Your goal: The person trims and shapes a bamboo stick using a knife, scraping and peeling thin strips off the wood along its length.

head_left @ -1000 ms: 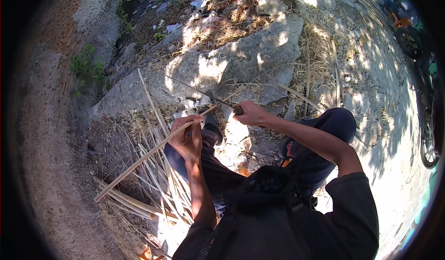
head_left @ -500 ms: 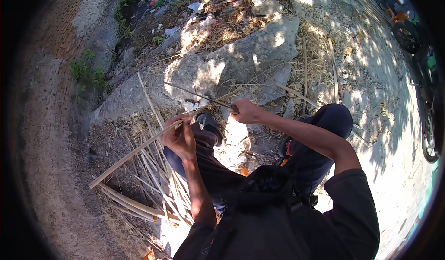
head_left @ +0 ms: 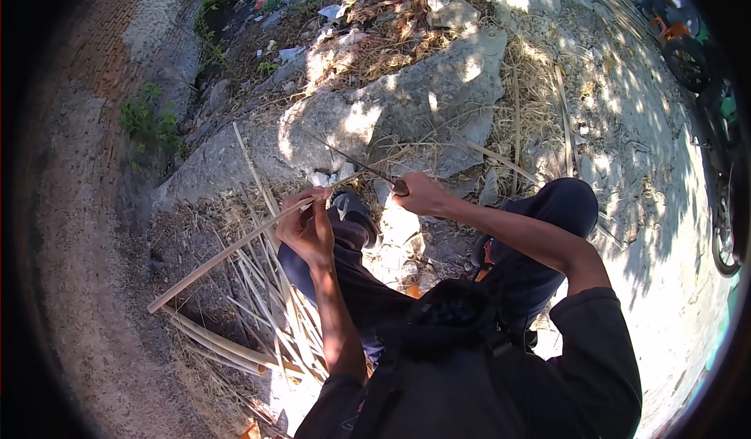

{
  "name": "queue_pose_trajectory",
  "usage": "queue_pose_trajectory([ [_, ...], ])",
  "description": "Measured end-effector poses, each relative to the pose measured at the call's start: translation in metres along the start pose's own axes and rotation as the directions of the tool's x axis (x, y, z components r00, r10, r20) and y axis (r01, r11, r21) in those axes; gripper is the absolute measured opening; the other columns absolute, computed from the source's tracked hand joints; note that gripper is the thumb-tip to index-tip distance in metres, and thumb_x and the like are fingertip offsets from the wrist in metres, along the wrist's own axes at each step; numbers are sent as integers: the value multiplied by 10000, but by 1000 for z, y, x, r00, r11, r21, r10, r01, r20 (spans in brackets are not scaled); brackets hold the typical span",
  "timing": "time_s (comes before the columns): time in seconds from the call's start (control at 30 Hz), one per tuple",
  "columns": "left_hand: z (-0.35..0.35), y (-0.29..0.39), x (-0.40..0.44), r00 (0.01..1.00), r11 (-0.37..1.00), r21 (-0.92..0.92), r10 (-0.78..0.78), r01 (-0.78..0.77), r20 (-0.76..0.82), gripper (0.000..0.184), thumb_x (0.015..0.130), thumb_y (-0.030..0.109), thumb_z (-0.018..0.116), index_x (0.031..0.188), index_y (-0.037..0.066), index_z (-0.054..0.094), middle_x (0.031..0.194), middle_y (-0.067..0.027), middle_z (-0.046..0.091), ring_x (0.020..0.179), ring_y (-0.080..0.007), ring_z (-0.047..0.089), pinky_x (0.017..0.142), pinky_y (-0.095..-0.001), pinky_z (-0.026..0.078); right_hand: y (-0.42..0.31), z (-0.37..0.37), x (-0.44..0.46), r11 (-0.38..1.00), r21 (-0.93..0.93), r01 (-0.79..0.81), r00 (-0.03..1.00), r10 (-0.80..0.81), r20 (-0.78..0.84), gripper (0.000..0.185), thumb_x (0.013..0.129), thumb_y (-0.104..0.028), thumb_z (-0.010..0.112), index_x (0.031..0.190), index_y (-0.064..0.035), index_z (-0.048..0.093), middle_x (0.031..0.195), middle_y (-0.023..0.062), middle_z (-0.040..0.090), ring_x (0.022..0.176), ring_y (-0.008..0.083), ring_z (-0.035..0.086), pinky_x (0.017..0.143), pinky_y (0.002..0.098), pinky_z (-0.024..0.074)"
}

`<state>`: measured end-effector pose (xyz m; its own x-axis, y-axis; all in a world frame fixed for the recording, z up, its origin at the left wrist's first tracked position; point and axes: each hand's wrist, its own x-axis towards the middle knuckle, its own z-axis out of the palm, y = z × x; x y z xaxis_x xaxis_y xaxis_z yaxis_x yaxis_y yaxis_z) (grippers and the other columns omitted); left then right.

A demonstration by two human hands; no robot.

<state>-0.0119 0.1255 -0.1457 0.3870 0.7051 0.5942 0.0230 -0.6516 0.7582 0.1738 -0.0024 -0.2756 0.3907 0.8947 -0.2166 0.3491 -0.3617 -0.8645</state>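
Note:
My left hand is closed around a long pale strip, which slants from the lower left up past my fingers. Its upper end lies near a thin dark blade. My right hand grips the dark handle of this knife, and the blade points up and left. Below and beside my left forearm, a pile of pale split strips lies on the ground.
Beyond my hands lies a large grey stone slab. Thicker pale pieces rest at the lower left. A brick wall runs along the left, and parked motorbikes stand at the far right.
My left hand and the strip have shifted slightly left since the first frame. The knife's blade has tilted a little, and my right hand has moved only slightly.

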Motion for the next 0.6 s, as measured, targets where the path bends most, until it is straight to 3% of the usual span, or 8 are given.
queue_pose_trajectory([
  [0.07,4,-3,1,999,999,-4,40,-40,3,33,900,-14,745,928,-27,733,900,-88,727,791,-114,690,596,-226,542,-27,-4,-15,977,101,188,981,-181,-70,298,816,-217,706,781,61,604,634,190,605,567,300,569,595,448,452],
  [0.17,3,-6,2,999,999,-24,35,-35,-6,38,897,-14,749,933,-15,736,895,-84,724,779,-117,690,582,-230,549,-6,-4,-12,969,62,238,967,-231,-105,296,818,-226,703,792,57,617,628,190,595,575,317,571,609,467,453],
  [0.2,1,-6,3,1000,1000,-1,14,-14,-3,45,893,-18,752,935,-10,737,900,-81,724,775,-113,686,579,-229,549,10,-6,-8,996,55,71,997,-70,-21,283,815,-226,694,793,51,642,642,205,616,597,334,611,629,485,476],
  [0.3,-3,1,8,1000,998,62,10,-11,7,53,889,-19,755,935,-2,736,915,-73,725,767,-99,672,552,-218,535,49,-7,7,995,-71,67,997,-70,-43,301,823,-227,709,810,62,626,614,184,590,547,258,541,579,444,449],
  [0.33,-5,-3,7,1000,999,37,4,-4,0,53,887,-16,757,933,-3,735,913,-72,724,765,-95,669,542,-214,526,49,-10,10,1000,-22,-13,1000,13,-9,304,823,-233,701,787,58,620,608,187,583,544,258,536,576,448,445],
  [0.47,-7,-10,4,1000,1000,6,20,-20,-9,49,886,-13,759,927,-5,734,897,-68,717,756,-90,664,525,-211,508,28,-3,10,991,-126,50,998,-54,-29,296,821,-233,698,779,50,621,597,185,574,540,265,532,561,442,441],
  [0.53,-6,-6,6,1000,1000,13,11,-11,-12,50,888,-19,754,931,-7,734,893,-67,715,753,-89,661,531,-210,509,-5,-7,-11,987,-112,117,991,-123,-47,258,808,-213,677,767,38,640,620,222,580,577,376,569,614,477,473],
  [0.6,-4,-5,7,1000,1000,28,-3,4,-19,51,889,-25,748,935,-9,734,889,-67,712,749,-87,658,536,-210,510,-14,-7,-18,979,-35,199,978,-201,-59,254,808,-216,680,770,31,639,621,217,576,578,381,551,611,480,463],
])
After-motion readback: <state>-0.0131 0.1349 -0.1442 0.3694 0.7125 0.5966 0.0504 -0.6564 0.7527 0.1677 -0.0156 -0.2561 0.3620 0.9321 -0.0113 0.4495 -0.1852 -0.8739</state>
